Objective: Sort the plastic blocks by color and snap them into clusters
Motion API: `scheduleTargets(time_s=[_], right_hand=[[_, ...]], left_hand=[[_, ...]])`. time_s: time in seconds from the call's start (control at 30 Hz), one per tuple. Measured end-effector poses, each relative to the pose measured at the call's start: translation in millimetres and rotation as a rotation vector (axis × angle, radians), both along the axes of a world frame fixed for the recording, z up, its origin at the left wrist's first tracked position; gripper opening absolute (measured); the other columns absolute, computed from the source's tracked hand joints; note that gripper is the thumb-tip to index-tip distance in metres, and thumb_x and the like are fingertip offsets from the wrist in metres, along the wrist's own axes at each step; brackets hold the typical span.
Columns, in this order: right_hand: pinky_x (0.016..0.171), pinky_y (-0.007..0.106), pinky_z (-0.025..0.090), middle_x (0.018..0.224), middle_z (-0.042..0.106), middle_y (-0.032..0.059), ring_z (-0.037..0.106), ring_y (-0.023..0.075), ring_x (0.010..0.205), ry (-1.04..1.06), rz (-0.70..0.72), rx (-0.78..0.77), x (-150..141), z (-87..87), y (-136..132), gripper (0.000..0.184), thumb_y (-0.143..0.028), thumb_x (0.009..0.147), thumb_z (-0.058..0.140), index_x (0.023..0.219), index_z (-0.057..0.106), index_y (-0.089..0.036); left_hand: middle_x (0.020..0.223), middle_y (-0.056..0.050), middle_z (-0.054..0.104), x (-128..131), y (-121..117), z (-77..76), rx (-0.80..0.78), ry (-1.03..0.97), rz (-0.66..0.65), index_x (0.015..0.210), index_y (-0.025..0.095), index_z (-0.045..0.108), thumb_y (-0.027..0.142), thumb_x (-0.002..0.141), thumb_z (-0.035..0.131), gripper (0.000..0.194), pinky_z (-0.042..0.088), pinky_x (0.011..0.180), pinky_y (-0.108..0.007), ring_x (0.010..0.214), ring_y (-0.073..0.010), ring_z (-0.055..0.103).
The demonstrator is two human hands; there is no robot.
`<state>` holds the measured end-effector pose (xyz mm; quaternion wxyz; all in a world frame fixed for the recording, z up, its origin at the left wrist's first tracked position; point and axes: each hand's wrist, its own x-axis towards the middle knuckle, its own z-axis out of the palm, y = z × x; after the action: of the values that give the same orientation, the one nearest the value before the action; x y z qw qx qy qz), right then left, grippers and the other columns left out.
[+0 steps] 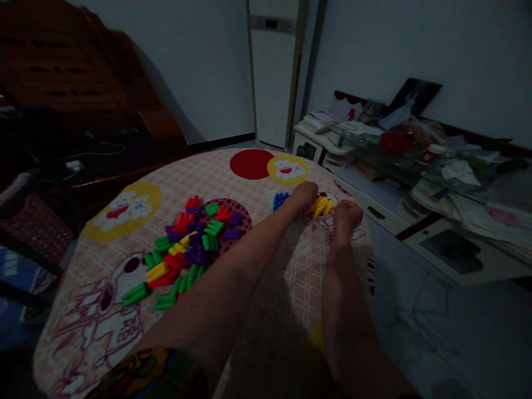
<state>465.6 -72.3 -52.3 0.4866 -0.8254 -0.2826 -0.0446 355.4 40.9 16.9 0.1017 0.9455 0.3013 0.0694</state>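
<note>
Both my arms reach across the table to its far right side. My left hand [304, 195] is curled closed, between a group of blue plastic building blocks [281, 200] and a cluster of yellow plastic building blocks [323, 205]. Its fingers are at the left end of the yellow cluster; what is in them is hidden. Just right of the yellow blocks, my right hand [349, 213] has its fingers bent together, and anything in them is too small to make out. A loose pile of green, red, purple and yellow blocks [183, 249] lies left of my left forearm.
A patterned cloth covers the round table [291, 260]. Beyond its right edge stands a low cabinet [374, 205] crowded with papers, bags and containers. A wooden bench [83, 94] is at the left, near a pink basket [31, 221]. A tall white unit [273, 83] stands behind the table.
</note>
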Motion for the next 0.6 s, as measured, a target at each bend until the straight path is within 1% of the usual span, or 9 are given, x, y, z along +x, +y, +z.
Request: scheduleTargets(time_s=[0.1,0.17,0.27,0.37,0.43,0.5,0.6], right_hand=[[0.063,0.028,0.051,0.075,0.073,0.0083,0.068,0.0223,0.072,0.038,-0.088,-0.034,-5,2.2,1,0.038,-0.023,0.077,0.046,0.094,0.079,-0.017],[0.063,0.028,0.050,0.070,0.072,0.0085,0.067,0.0224,0.071,0.046,-0.069,-0.063,-8,3.4,2,0.034,-0.024,0.078,0.047,0.088,0.079,-0.017],[0.063,0.028,0.050,0.066,0.071,0.0081,0.067,0.0227,0.070,0.046,-0.035,-0.053,-10,4.9,2,0.034,-0.024,0.080,0.046,0.086,0.079,-0.018],[0.065,0.029,0.050,0.066,0.071,0.0084,0.067,0.0237,0.072,0.037,-0.064,-0.049,-10,7.2,1,0.033,-0.022,0.080,0.046,0.084,0.078,-0.019],[0.070,0.031,0.051,0.071,0.072,0.0104,0.068,0.0248,0.076,0.021,-0.129,-0.064,-10,10.0,0,0.032,-0.021,0.078,0.046,0.081,0.078,-0.018],[0.075,0.033,0.051,0.080,0.075,0.0128,0.068,0.0258,0.081,-0.009,-0.176,-0.056,-12,14.2,-1,0.031,-0.021,0.078,0.047,0.082,0.077,-0.016],[0.083,0.035,0.051,0.089,0.076,0.0150,0.069,0.0264,0.086,-0.084,-0.152,0.028,-18,23.5,2,0.030,-0.024,0.081,0.049,0.088,0.076,-0.013]], left_hand=[[0.118,-0.021,0.074,-1,-1,1.2,-0.023,0.004,-0.009,0.117,0.007,0.075,0.011,0.092,0.049,0.036,0.052,0.101,-0.032,0.115,-0.0268,0.069],[0.119,-0.021,0.073,-2,-1,0.4,-0.036,0.000,-0.015,0.116,0.007,0.075,0.012,0.093,0.049,0.035,0.051,0.102,-0.032,0.116,-0.0264,0.069],[0.124,-0.019,0.072,-5,0,-1.9,-0.050,-0.024,-0.014,0.122,0.009,0.072,0.010,0.093,0.049,0.037,0.050,0.102,-0.032,0.116,-0.0250,0.068],[0.128,-0.018,0.071,-14,-2,-1.1,-0.049,-0.067,0.000,0.131,0.010,0.066,0.007,0.093,0.045,0.044,0.050,0.104,-0.033,0.119,-0.0232,0.067],[0.130,-0.017,0.070,-27,-8,1.9,-0.047,-0.131,0.009,0.136,0.011,0.062,0.007,0.093,0.043,0.048,0.049,0.105,-0.034,0.119,-0.0223,0.067],[0.129,-0.016,0.071,-47,-20,4.7,-0.070,-0.253,-0.014,0.138,0.012,0.061,0.009,0.093,0.045,0.048,0.049,0.106,-0.035,0.117,-0.0218,0.068],[0.126,-0.014,0.072,-90,-50,3.2,-0.131,-0.439,-0.090,0.131,0.014,0.064,0.014,0.091,0.049,0.043,0.051,0.104,-0.036,0.112,-0.0219,0.069]])
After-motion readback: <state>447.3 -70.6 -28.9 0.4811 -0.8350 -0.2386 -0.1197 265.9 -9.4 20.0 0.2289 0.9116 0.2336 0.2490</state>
